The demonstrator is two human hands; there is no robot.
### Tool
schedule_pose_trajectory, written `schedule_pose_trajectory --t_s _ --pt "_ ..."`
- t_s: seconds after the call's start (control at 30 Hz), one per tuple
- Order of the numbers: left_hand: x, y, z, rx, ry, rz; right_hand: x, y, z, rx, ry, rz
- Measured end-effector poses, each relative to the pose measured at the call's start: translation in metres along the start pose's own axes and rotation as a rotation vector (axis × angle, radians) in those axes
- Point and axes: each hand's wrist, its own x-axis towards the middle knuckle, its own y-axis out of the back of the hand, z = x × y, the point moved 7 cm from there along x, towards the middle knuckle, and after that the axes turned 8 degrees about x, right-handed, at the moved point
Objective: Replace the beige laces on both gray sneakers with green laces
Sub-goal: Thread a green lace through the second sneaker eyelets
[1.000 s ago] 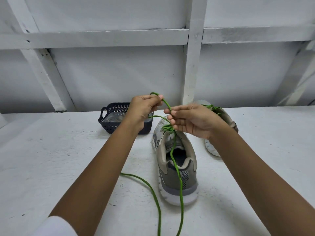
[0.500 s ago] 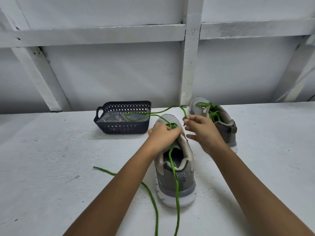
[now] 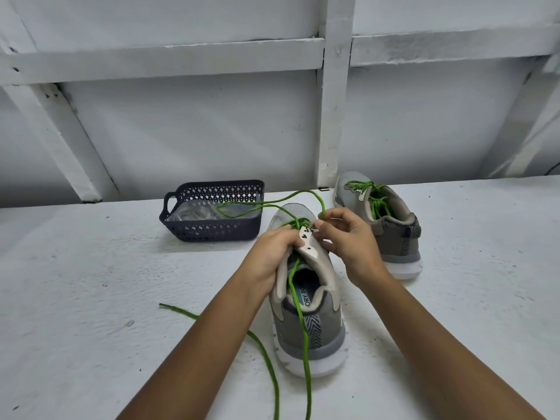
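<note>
Your right grip (image 3: 348,237) has its fingers curled, with thumb and forefinger pinching the green lace (image 3: 305,344) just beside the toe-end eyelets. Your left grip (image 3: 272,253) is wrapped round the left side of the near gray sneaker (image 3: 309,325), steadying its collar and pale eyelet strip (image 3: 307,244). That sneaker stands on the bench (image 3: 91,298) directly in front of you, heel toward you. I judge it barely started: green shows only at the lowest crossings, and the holes higher up the strip look empty. A slack loop of lace arcs out toward the dark plastic basket (image 3: 212,228). One length runs back over the heel and another lies on the bench to the left. The far gray sneaker (image 3: 391,234), behind and to the right, is already threaded in green up its front, so that half looks done, though I cannot tell whether it is tied. Both forearms reach forward and converge, with wrists angled slightly inward over the tongue.
</note>
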Motion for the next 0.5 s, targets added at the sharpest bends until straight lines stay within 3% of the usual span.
schedule_pose_trajectory --t_s 0.5 --pt "0.0018 -0.0035 0.0000 -0.093 -0.007 -0.032 0.0000 -0.0024 -0.0022 -0.082 0.107 -0.024"
